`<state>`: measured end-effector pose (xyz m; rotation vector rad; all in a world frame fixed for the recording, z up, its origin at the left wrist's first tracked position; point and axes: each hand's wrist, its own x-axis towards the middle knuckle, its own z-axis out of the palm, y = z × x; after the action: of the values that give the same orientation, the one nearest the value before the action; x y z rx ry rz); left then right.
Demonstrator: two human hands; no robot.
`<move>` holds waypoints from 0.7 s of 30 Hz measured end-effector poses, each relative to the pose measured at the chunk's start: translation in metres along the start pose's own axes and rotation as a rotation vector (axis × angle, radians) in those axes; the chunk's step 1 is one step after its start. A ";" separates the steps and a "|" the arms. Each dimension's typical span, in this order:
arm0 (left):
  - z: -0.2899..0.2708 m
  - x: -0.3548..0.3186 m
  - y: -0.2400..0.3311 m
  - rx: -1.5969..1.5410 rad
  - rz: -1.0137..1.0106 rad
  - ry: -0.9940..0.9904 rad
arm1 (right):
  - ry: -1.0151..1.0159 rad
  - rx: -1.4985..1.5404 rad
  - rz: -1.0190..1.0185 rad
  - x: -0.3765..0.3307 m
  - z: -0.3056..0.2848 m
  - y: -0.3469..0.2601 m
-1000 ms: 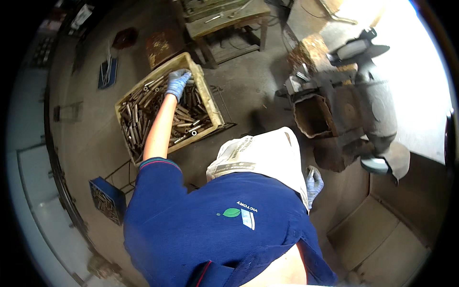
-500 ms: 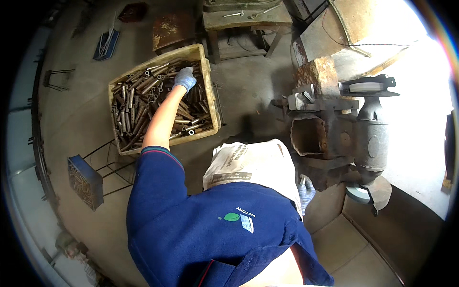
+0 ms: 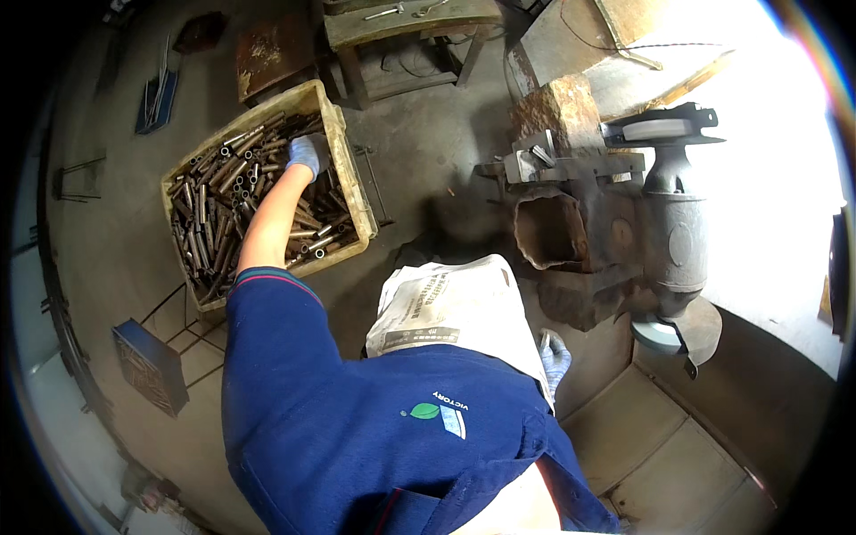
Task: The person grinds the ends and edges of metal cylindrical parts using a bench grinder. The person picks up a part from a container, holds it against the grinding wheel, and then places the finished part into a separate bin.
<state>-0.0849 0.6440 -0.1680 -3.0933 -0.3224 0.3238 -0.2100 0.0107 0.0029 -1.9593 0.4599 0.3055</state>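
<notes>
Gloved hands, two: one left hand point(image 3: 308, 154), one right hand point(image 3: 554, 361). One yellowish bin point(image 3: 349, 185), metal tubes point(image 3: 214, 214) in it too densely piled to count. Two blue boxes point(image 3: 165, 347). One grey grinder point(image 3: 680, 245), two wheels point(image 3: 662, 130) on it. One counter point(image 3: 419, 28), two metal tools point(image 3: 383, 12) on top. One white apron point(image 3: 468, 308).

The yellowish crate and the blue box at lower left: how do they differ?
The yellowish crate looks much larger than the blue box. The gloved left hand is inside the crate, while no hand touches the blue box. Both hold many slender, brownish pieces.
</notes>
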 end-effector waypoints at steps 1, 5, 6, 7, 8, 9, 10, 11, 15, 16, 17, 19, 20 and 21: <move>-0.018 0.002 -0.005 0.072 -0.182 -0.125 | -0.015 0.033 0.006 -0.005 0.003 -0.010; -0.133 -0.032 0.004 -0.502 -0.457 0.076 | 0.004 0.012 -0.069 -0.002 -0.005 0.004; -0.150 -0.037 0.007 -0.852 -0.503 0.164 | 0.016 0.020 -0.091 -0.001 -0.006 0.004; -0.164 -0.044 0.013 -1.205 -0.533 0.247 | 0.031 0.029 -0.112 -0.001 -0.006 0.003; -0.164 -0.043 0.019 -1.414 -0.278 0.457 | 0.045 -0.049 -0.221 0.001 -0.007 0.000; -0.193 -0.051 0.046 -1.817 -0.308 0.274 | 0.014 -0.033 -0.326 0.006 -0.005 -0.017; -0.215 -0.055 0.073 -1.910 -0.136 0.130 | -0.009 -0.022 -0.429 0.010 -0.001 -0.039; -0.233 -0.059 0.103 -1.983 0.045 -0.027 | -0.025 -0.010 -0.530 0.012 0.001 -0.060; -0.247 -0.060 0.234 -2.003 0.418 -0.674 | -0.179 -0.042 -0.760 0.012 0.013 -0.163; -0.251 -0.064 0.264 -1.901 0.474 -0.769 | -0.188 0.000 -0.744 0.011 0.014 -0.180; -0.257 -0.073 0.292 -1.795 0.529 -0.860 | -0.195 0.043 -0.726 0.010 0.013 -0.187; -0.267 -0.090 0.336 -1.738 0.533 -1.111 | -0.202 0.015 -0.839 0.013 0.006 -0.182; -0.266 -0.095 0.353 -1.721 0.607 -1.193 | -0.195 0.152 -0.869 0.016 0.007 -0.169; -0.264 -0.101 0.366 -1.708 0.672 -1.271 | -0.174 0.240 -0.775 0.009 0.005 -0.164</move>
<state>-0.0525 0.2667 0.0975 -3.0851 1.0956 3.5919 -0.1281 0.0743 0.1298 -1.7097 -0.3691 -0.0775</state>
